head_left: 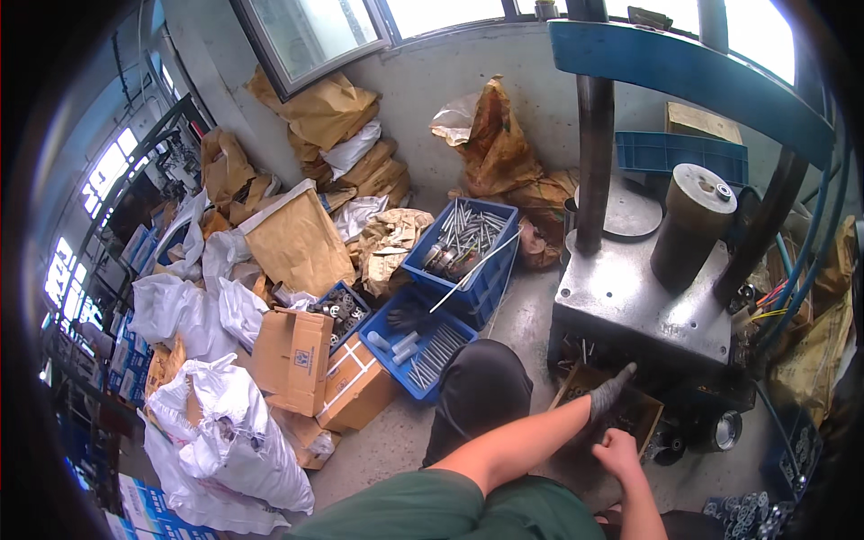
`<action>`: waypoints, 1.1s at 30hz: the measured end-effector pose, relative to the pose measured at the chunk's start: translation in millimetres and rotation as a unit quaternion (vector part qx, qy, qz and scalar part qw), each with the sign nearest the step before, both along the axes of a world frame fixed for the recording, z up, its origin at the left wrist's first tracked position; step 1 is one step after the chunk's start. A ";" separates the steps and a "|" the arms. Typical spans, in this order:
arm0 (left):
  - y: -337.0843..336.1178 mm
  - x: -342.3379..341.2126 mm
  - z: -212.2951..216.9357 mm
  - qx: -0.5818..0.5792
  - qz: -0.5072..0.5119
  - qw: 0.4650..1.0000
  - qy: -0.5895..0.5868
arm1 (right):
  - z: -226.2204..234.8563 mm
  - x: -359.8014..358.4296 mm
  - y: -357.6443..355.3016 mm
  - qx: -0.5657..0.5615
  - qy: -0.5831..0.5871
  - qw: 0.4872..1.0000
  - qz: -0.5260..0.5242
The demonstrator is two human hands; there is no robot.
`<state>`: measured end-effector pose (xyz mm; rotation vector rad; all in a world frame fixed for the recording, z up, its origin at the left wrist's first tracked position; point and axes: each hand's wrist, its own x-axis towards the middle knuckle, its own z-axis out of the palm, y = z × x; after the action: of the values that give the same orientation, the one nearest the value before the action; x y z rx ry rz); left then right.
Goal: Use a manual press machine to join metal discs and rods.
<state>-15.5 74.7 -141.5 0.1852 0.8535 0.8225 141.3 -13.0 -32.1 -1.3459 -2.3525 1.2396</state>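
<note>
My left hand (612, 396), in a grey glove, reaches over an open box (650, 423) below the machine's metal table. One finger is stretched toward the table's front edge; nothing shows in this hand, and its other fingers are hard to make out. Dark contents lie in the box. Just nearer to me, my bare right hand (619, 453) is closed with its fingers curled in, beside the box's near side. Whatever it may hold is hidden. A dark metal cylinder (688, 229) stands on the machine's table (630, 297), well above both hands.
Blue steel posts and a crossbar (684, 76) frame the machine. Left of my knee are a blue tray (418, 391) of metal rods and a blue crate (504, 288) of rods. Cardboard boxes (290, 355) and white sacks (225, 432) crowd the left. Metal parts (747, 517) lie at lower right.
</note>
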 end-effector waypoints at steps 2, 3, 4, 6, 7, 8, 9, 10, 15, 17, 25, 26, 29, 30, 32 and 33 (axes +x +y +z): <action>11.4 12.1 51.4 0.033 -0.048 0.998 -0.024 | -25.0 47.7 17.0 0.045 -0.029 0.997 -0.062; 13.3 6.5 65.1 0.034 -0.045 0.998 -0.022 | -37.5 57.0 20.9 0.095 -0.003 0.992 -0.079; 11.6 -3.7 72.8 0.062 -0.050 0.995 -0.062 | -35.3 56.4 22.0 0.088 0.009 0.990 -0.113; 7.4 -12.2 99.9 0.091 -0.055 0.989 -0.104 | -14.7 53.5 27.9 0.061 0.082 0.980 -0.171; -0.2 -5.5 130.0 0.083 -0.054 0.991 -0.092 | -6.7 60.8 33.4 0.000 0.113 0.972 -0.206; -6.9 -3.6 149.0 0.077 -0.049 0.993 -0.077 | -15.2 65.9 36.7 -0.071 0.215 0.943 -0.245; -12.2 -9.4 150.9 0.076 -0.041 0.993 -0.076 | -4.7 56.8 35.6 -0.074 0.215 0.944 -0.238; -14.9 -9.5 147.3 0.106 -0.037 0.986 -0.122 | 15.0 50.4 34.3 -0.160 0.265 0.907 -0.285; -12.6 4.2 100.6 0.222 -0.054 0.948 -0.222 | 8.4 48.3 40.8 -0.201 0.347 0.869 -0.288; -17.3 11.3 123.8 0.148 -0.035 0.951 -0.268 | -4.4 61.2 47.1 -0.169 0.335 0.883 -0.281; -21.2 5.6 133.1 0.140 -0.048 0.956 -0.253 | -18.2 66.2 51.2 -0.087 0.303 0.911 -0.264; -20.0 5.7 136.5 0.104 -0.073 0.957 -0.260 | -22.4 68.0 51.7 -0.097 0.291 0.916 -0.258; -32.9 -2.4 166.7 0.079 -0.076 0.968 -0.225 | -15.6 65.1 48.9 -0.129 0.273 0.914 -0.269; -30.8 -1.9 162.1 0.081 -0.080 0.968 -0.224 | -15.5 65.6 49.4 -0.151 0.242 0.911 -0.298; -28.5 -4.9 142.3 0.082 -0.143 0.911 -0.377 | -11.5 64.4 47.8 -0.147 0.177 0.910 -0.346; -27.4 -5.4 134.0 0.084 -0.148 0.911 -0.376 | -9.5 61.1 45.8 -0.144 0.180 0.909 -0.348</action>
<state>-20.8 47.3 -7.5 0.1264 0.0206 0.6033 202.5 32.9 -41.6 -1.6490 -1.2895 1.4451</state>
